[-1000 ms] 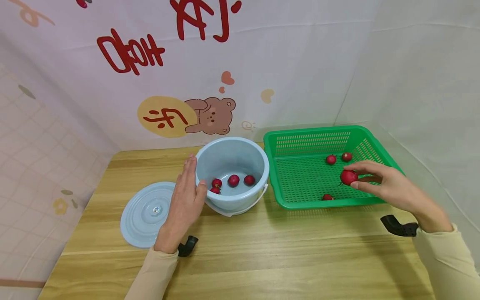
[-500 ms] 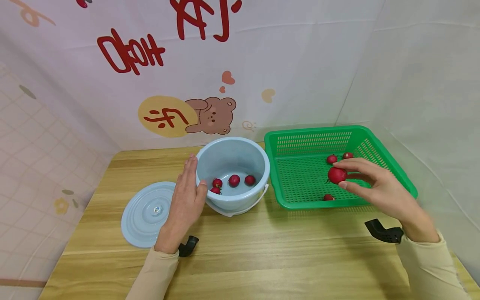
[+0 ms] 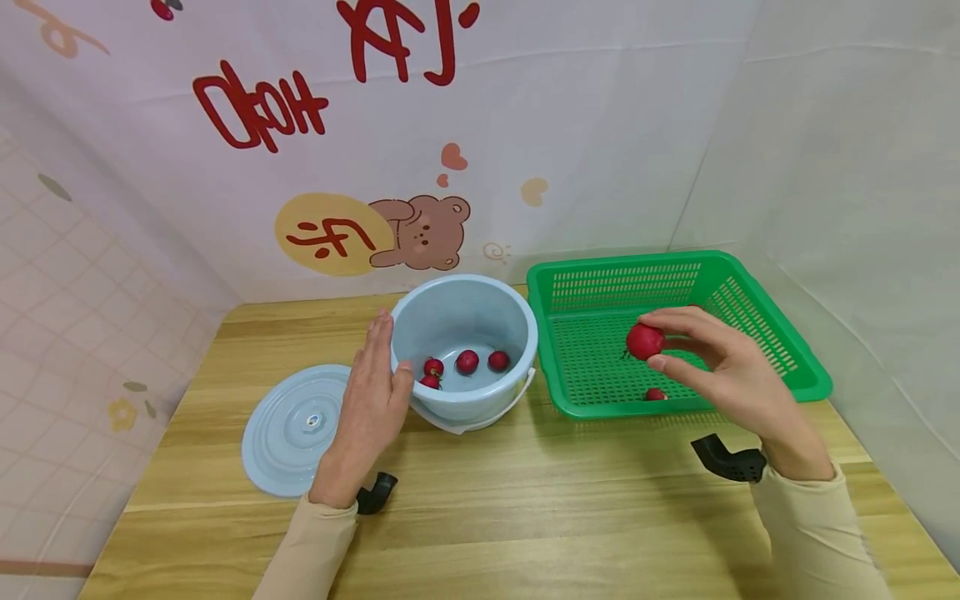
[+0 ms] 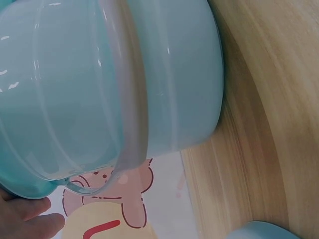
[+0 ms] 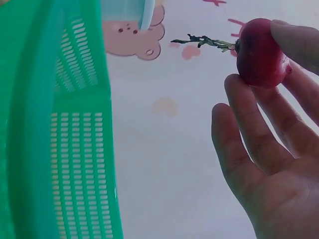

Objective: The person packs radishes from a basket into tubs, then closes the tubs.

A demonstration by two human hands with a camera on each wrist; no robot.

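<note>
My right hand (image 3: 738,375) pinches a red radish (image 3: 645,342) between thumb and fingertips, above the green basket (image 3: 558,400). A thin withered stem shows on this radish (image 5: 261,54) in the right wrist view. My left hand (image 3: 369,408) rests with straight fingers against the left side of the light-blue bucket (image 3: 465,407), its thumb at the rim. Several red radishes (image 3: 467,362) lie on the bucket's bottom. In the basket, one radish (image 3: 656,394) lies near the front wall; another peeks out behind my right hand, mostly hidden.
A light-blue lid (image 3: 281,442) lies on the wooden table (image 3: 555,517) left of the bucket, partly behind my left hand. The bucket's handle (image 3: 517,406) hangs down at its front. A printed white cloth (image 3: 600,125) stands behind, close to bucket and basket.
My right hand has moved left over the basket and slightly up, carrying the radish. It now covers radishes seen earlier at the basket's back. My left hand and the bucket have stayed still.
</note>
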